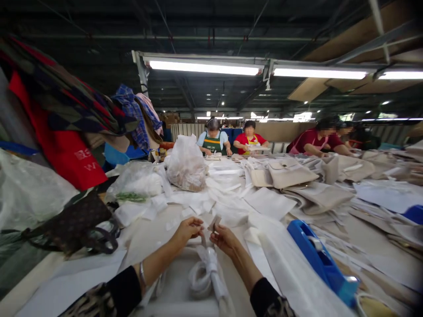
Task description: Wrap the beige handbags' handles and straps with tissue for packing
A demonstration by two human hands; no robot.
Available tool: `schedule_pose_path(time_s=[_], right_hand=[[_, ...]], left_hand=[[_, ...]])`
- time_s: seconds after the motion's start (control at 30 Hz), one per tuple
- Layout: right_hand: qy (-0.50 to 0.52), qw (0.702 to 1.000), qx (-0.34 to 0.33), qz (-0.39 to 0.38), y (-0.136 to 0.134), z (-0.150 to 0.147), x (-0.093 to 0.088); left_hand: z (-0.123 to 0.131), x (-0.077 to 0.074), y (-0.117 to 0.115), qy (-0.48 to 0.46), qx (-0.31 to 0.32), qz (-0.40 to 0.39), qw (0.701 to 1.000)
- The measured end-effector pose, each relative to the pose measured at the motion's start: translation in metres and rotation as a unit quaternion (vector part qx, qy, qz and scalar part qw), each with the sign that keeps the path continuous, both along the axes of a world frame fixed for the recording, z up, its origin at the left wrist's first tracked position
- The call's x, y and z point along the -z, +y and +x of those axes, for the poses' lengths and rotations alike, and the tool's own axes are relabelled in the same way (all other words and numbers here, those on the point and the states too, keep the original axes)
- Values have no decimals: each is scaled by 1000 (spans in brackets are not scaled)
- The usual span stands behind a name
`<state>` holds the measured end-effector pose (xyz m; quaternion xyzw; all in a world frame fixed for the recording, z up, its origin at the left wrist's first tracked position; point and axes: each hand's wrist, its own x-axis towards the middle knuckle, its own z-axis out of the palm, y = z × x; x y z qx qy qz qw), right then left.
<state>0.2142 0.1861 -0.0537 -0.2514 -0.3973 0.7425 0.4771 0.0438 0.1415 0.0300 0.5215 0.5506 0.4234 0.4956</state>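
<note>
While white ribbon (205, 269) coils below, left hand (188, 231) and right hand (224, 238) pinch a flat pale tab (214, 222).

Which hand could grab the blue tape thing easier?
Probably the right hand: the blue tape dispenser lies on its side, while the left hand would have to cross over. Both hands now pinch a small strip.

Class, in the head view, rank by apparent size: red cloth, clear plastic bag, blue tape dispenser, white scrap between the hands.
1. red cloth
2. blue tape dispenser and clear plastic bag: roughly alike; the dispenser sits nearer the camera, so unranked.
3. white scrap
</note>
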Motion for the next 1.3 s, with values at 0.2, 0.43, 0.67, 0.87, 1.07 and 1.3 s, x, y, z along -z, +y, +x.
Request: schedule_pose_path(time_s=[0.2, 0.43, 0.67, 0.87, 1.07, 1.3], right_hand=[[-95, 994, 4, 48, 2, -4, 6], [-270, 949, 22, 163, 7, -12, 0], [-359, 895, 61, 257, 10, -20, -14], [-323, 909, 46, 261, -6, -22, -14], [-314, 897, 111, 289, -22, -11, -13], [-308, 883, 184, 302, -44, 6, -26]], left_hand=[[-7, -2, -7, -72, -33, -40, 996], [-7, 1, -6, -47, -60, -26, 997], [2, -5, -14, 117, 23, 58, 991], [-7, -23, -15, 505, 82, 202, 835], [-6, -18, 4, 439, 205, 224, 846], [-4, 10, 25, 386, 265, 195, 862]])
